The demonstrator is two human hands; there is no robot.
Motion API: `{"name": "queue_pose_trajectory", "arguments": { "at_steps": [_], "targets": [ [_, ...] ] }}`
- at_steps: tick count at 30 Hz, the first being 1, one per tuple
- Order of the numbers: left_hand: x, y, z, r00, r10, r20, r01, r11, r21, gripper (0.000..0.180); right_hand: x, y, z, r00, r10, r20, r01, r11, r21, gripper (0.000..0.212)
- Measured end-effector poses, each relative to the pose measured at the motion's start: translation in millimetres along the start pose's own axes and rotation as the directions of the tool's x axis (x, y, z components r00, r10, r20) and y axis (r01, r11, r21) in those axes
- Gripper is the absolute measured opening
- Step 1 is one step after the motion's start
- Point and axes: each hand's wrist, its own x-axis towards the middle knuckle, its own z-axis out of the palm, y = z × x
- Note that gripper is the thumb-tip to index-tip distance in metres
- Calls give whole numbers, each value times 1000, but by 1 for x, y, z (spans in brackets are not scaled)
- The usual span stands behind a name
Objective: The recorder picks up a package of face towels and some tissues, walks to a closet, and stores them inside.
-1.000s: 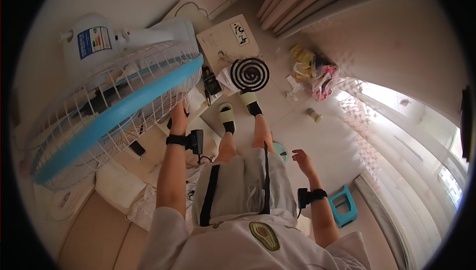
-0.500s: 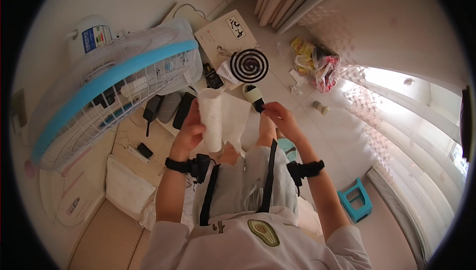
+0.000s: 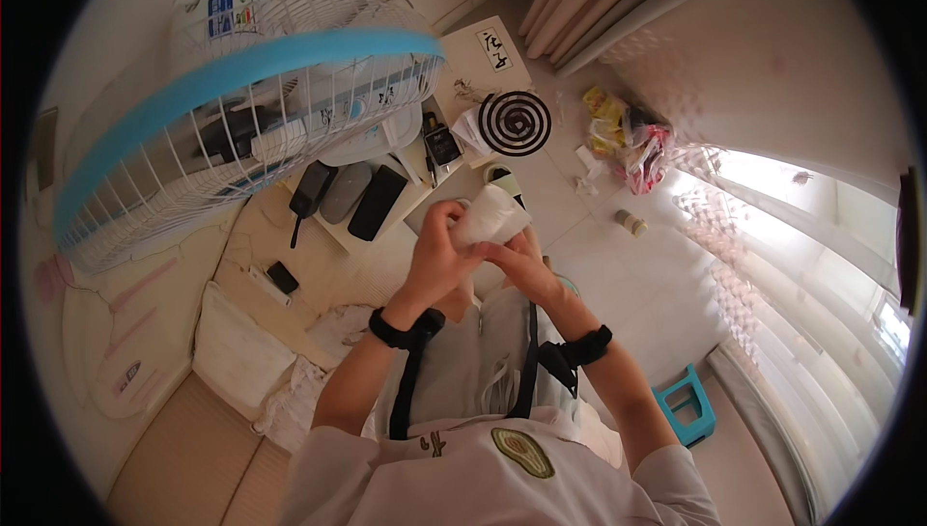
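Observation:
In front of my lap I hold a white paper towel roll (image 3: 491,216), now tilted so that it looks short. My left hand (image 3: 436,251) curls around its left side, fingers closed on it. My right hand (image 3: 524,263) grips the lower right of the roll, its thumb pressed against the paper close to the left thumb. The fingers behind the roll are partly hidden. No loose sheet hangs down that I can make out.
A white fan with a blue rim (image 3: 261,53) stands close on the left. Behind it, a low table holds a black phone (image 3: 378,203). A black spiral disc (image 3: 515,123), plastic bags (image 3: 632,140), a small jar (image 3: 631,223) and a blue stool (image 3: 687,406) lie beyond and right.
My hands have come together around the roll, which moved right and turned from upright to tilted. The sheet that hung loose is no longer spread out. The view has shifted slightly.

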Motion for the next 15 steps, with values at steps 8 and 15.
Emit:
{"name": "queue_pose_trajectory", "arguments": {
  "at_steps": [8,15],
  "targets": [
    [-9,-16,19,964,20,266,59,957,-285,42,-9,26,-33,962,195,-192,-164,973,165,38],
    [21,-61,-3,978,-195,76,209,932,-297,26,-29,26,-84,950,214,-228,-143,945,295,43]
  ]
}}
